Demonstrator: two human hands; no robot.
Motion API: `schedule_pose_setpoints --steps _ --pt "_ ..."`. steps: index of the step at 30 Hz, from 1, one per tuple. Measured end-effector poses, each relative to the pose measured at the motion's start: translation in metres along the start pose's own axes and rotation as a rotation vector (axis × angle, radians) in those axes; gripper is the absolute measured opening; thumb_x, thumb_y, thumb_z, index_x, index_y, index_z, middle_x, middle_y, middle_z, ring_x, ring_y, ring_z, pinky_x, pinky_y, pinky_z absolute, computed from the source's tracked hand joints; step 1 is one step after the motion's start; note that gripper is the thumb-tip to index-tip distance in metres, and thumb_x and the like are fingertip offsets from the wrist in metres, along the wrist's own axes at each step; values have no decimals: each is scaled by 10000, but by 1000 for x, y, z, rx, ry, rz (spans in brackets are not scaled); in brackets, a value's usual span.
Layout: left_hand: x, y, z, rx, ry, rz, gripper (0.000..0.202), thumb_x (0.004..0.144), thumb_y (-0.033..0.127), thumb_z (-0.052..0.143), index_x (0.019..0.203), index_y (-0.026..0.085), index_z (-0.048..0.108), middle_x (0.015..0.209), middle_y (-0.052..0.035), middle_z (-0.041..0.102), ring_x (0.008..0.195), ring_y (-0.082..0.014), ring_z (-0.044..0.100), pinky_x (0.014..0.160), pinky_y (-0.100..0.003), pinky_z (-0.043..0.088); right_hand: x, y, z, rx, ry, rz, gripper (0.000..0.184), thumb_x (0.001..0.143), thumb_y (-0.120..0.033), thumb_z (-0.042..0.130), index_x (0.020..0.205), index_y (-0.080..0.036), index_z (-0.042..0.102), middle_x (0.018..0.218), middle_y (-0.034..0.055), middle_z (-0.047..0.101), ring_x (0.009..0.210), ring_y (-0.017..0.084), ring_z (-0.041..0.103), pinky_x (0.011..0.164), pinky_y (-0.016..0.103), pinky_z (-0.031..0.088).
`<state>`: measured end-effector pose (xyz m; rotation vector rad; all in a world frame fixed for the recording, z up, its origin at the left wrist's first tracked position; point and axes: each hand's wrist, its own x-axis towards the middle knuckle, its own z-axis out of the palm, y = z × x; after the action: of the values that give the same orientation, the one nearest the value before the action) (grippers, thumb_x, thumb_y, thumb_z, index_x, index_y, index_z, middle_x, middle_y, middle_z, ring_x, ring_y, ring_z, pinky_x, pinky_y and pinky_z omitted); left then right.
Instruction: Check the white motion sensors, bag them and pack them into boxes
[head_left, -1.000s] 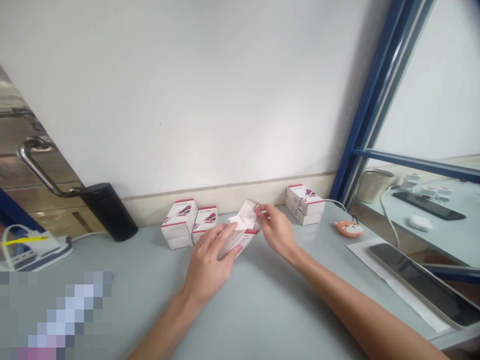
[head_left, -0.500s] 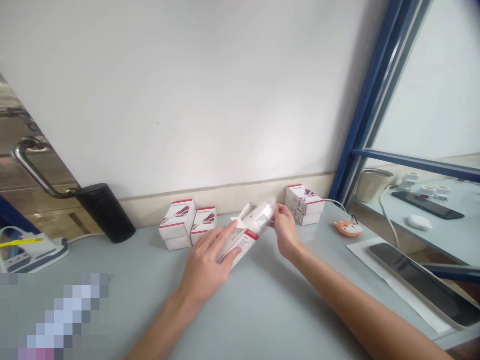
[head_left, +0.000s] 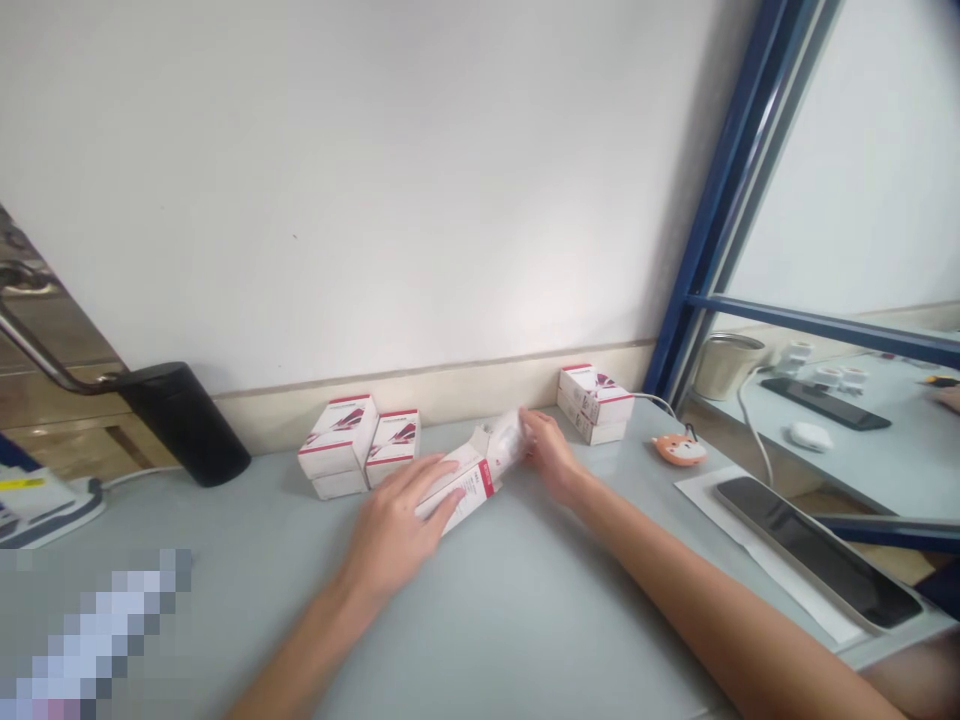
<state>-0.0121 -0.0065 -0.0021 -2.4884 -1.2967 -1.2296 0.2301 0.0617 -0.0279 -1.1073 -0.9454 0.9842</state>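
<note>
Diagonally across the tabletop [head_left: 510, 620] lies an opened carton [head_left: 466, 492], white with a red band, its long axis running from near left to far right. Its open end points far and right, toward the right hand [head_left: 555, 455], and a wrapped piece [head_left: 505, 440] juts out of that end, roughly in line with the carton. The whole relation rests on this one slanting line: the left hand [head_left: 401, 515] sits at the near-left end, the right hand at the far-right end, and carton and piece lie between them.

The left hand is the nearer to the carton itself, clasping it from the left, thumb along the near side and fingers over the far side. The right hand is nearer to the wrapped piece; its fingertips look gathered in a pinch at the piece's outer end, though blur partly hides the thumb. From the right hand, the carton's mouth lies to the left and slightly nearer the person. Any straight travel of the piece in or out would, by judgement, need to follow that diagonal. Beyond, a right-hand box stack [head_left: 596, 403] stands just past the right hand, apart from the piece.
</note>
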Motion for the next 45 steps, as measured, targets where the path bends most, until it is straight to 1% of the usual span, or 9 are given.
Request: schedule_pose_setpoints --steps 7,15,17,21,23,29,32,40,45 --pt "-1 -8 4 80 31 81 218 987 368 638 1158 303 757 1241 -42 775 1108 -267 747 950 -405 605 -6 -14 0 -84 171 48 394 806 -587 703 984 -243 635 984 61 720 941 243 646 747 312 498" --pt "7 -8 -8 170 124 192 214 975 346 675 1171 323 757 1300 -70 732 1224 -328 667 1061 -520 513 4 -31 -9 101 221 119 253 828 -497 570 847 -245 558 766 22 628 700 204 602 596 301 463" --pt "5 2 -10 57 142 136 200 984 328 665 1167 322 743 1228 -57 739 1145 -273 691 1022 -449 542 -2 -39 -3 139 197 105 194 835 -439 558 831 -245 546 766 11 596 691 184 569 588 284 443" --pt "1 26 -10 -246 23 -162 260 987 428 654 1222 323 688 955 -8 746 810 -172 694 718 -283 591 -27 -54 13 147 173 45 247 877 -458 590 783 -245 506 744 -8 517 673 161 482 578 271 402" --pt "0 36 -12 -365 -28 -296 357 973 503 646 1266 298 654 987 -25 763 791 -174 693 631 -261 572 -40 -60 22 122 169 -15 297 910 -496 589 784 -239 510 743 -8 501 679 159 461 585 272 397" --pt "2 52 -22 -538 -111 -512 521 944 559 664 1359 259 567 1104 -75 769 940 -228 721 697 -292 588 -71 -64 39 95 131 -133 361 977 -553 540 809 -238 489 760 -25 488 685 149 435 598 270 388" --pt "3 56 -22 -637 -72 -570 547 916 559 708 1362 275 570 1189 -83 756 996 -249 733 758 -316 600 -77 -62 40 60 96 -185 369 1017 -559 491 819 -249 463 788 -22 486 706 158 448 636 284 416" --pt "12 65 -26 -1095 31 -711 566 947 537 692 1413 254 539 1302 -101 727 980 -271 768 892 -438 623 -75 -55 33 7 -177 -438 287 1054 -532 485 1135 -267 561 928 10 579 756 168 532 669 304 489" --pt "13 68 -29 -1345 -22 -737 481 994 490 645 1384 220 560 1366 -138 698 1039 -313 766 902 -465 615 -67 -55 24 -100 -207 -539 225 1048 -447 540 1075 -242 628 884 12 649 757 163 579 683 301 484"
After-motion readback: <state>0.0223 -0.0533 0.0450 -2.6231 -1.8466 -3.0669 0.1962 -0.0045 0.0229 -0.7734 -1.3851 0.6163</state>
